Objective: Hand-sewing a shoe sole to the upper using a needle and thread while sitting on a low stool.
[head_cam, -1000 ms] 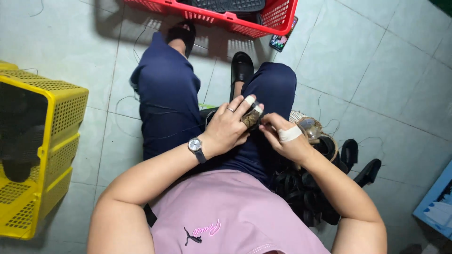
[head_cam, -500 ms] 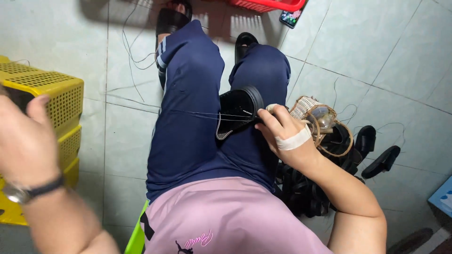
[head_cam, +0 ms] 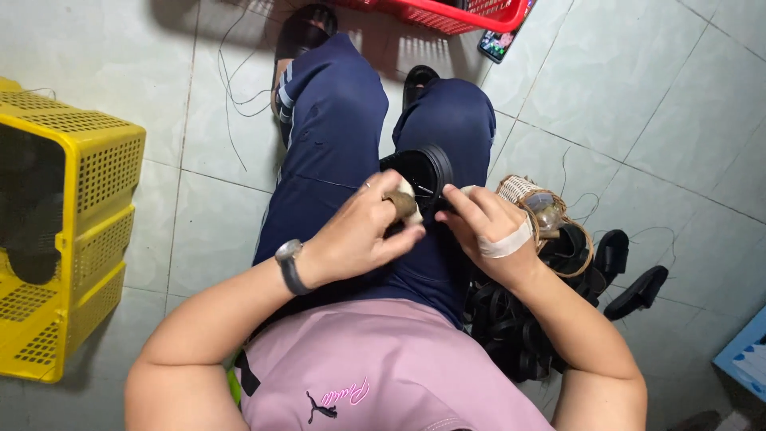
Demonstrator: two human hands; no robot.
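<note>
Together both hands [head_cam: 423,223] pinch a black shoe piece [head_cam: 423,169] on the lap.

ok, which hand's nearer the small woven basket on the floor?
Right. The right hand sits just beside the woven basket, on its left in view; the left hand is farther off, across the lap.

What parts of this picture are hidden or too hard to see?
Head view only:
- Black shoe piece: its near side is covered by the left hand and right hand.
- Thread: too thin to follow between the hands.
- Red basket: cut off by the top edge.
- Yellow basket: inside too dark.
</note>
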